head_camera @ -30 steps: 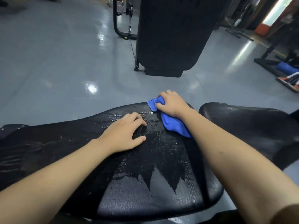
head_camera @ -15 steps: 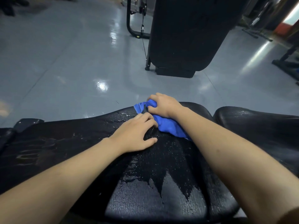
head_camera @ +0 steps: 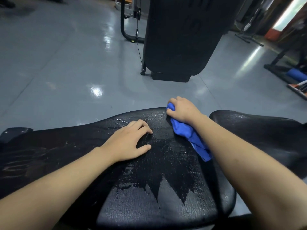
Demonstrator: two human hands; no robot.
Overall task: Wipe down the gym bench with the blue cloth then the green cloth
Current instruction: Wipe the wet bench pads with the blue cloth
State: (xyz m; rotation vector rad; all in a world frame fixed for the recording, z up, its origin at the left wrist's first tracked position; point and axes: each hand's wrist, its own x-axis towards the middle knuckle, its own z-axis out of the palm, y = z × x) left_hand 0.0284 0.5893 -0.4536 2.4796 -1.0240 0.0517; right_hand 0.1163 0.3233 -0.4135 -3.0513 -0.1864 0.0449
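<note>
A black padded gym bench point(head_camera: 166, 205) fills the lower part of the view, its top wet and glistening. My right hand point(head_camera: 183, 110) grips a bunched blue cloth point(head_camera: 191, 136) at the far edge of the pad, and the cloth trails back under my wrist. My left hand point(head_camera: 127, 141) rests on the wet pad to the left of the cloth, fingers loosely bent and holding nothing. No green cloth is in view.
A second black pad point(head_camera: 259, 128) adjoins on the right. Beyond the bench lies glossy grey floor point(head_camera: 66, 72), with a tall black upright pad point(head_camera: 179, 39) and a machine frame point(head_camera: 129, 30) behind. More equipment and a blue roller point(head_camera: 297, 74) stand far right.
My right hand has slid the blue cloth rightward along the far edge of the pad, away from my left hand, which has stayed planted on the bench.
</note>
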